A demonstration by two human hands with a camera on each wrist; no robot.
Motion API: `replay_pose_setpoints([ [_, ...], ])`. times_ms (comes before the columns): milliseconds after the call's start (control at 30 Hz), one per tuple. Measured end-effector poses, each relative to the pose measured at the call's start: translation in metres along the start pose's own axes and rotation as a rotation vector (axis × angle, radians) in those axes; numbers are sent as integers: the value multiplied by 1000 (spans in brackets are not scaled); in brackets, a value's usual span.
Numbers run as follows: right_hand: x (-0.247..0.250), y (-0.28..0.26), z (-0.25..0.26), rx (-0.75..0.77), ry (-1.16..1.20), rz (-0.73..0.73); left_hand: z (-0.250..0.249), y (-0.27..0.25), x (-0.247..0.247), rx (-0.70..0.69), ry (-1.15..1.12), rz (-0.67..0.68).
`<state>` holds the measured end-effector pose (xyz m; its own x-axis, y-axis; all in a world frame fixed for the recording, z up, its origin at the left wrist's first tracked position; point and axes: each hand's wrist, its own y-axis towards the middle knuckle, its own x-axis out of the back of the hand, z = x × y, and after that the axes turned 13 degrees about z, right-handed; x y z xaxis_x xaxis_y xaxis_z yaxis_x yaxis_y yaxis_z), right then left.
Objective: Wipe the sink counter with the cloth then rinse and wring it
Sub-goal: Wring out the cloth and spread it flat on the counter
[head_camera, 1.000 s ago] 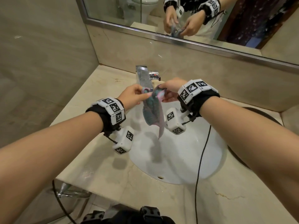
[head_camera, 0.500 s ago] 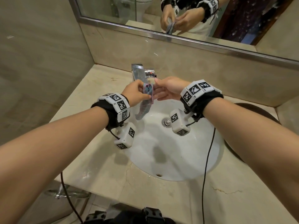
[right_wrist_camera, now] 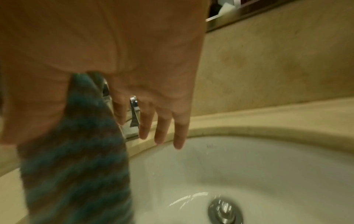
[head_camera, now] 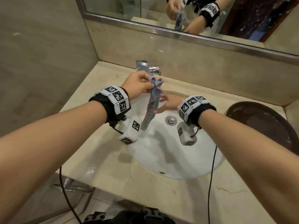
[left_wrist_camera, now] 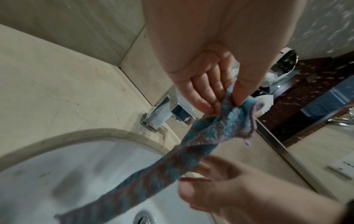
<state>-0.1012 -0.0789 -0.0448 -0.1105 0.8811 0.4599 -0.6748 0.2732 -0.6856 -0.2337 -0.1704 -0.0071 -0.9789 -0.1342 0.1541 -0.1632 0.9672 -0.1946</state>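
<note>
I have my left hand (head_camera: 139,85) pinching the top of the twisted striped cloth (head_camera: 152,102), which hangs lengthwise down over the basin (head_camera: 161,159) below the faucet (head_camera: 142,65). My right hand (head_camera: 168,103), fingers loose and apart, sits beside its middle, nearest for the wring.

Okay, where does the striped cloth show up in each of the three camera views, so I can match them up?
Head: the cloth hangs at centre from the left hand, over the basin.
Left wrist: it runs diagonally from the pinching fingers at upper right to lower left.
Right wrist: it hangs at lower left, blurred, beside the right hand.
Shared landmark: the chrome drain.
</note>
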Motion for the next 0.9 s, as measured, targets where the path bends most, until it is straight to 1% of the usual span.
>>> replay_pose_setpoints([
  [33,-6,4,-1,29,68,-24,-1,-3,1,-3,-24,5],
  [133,-16,9,-2,79,254,-155,3,-10,6,-1,-52,0],
  [167,-17,10,-2,96,284,-164,5,-13,9,8,-47,-5],
  [233,-15,13,-1,122,291,-153,12,-18,17,27,-42,-27],
  [333,-11,16,3,122,309,-136,25,-22,31,53,-50,-80],
  [500,-8,28,4,115,407,-77,39,-25,46,129,45,-141],
  [567,-7,28,5,108,414,-50,44,-25,47,198,100,-131],
  [600,-6,25,5,107,415,-36,46,-25,47,259,160,-99],
  [667,-2,21,2,117,410,-16,53,-25,45,447,349,13],
  [733,3,14,0,98,345,22,61,-27,42,609,462,129],
  [767,5,11,-1,77,273,33,63,-27,39,646,464,162],
  [833,8,3,1,57,32,-11,65,-23,31,643,447,194],
  [867,9,0,4,63,-85,-59,65,-19,27,604,455,205],
  [900,10,-1,4,83,-142,-104,64,-15,23,550,463,214],
])
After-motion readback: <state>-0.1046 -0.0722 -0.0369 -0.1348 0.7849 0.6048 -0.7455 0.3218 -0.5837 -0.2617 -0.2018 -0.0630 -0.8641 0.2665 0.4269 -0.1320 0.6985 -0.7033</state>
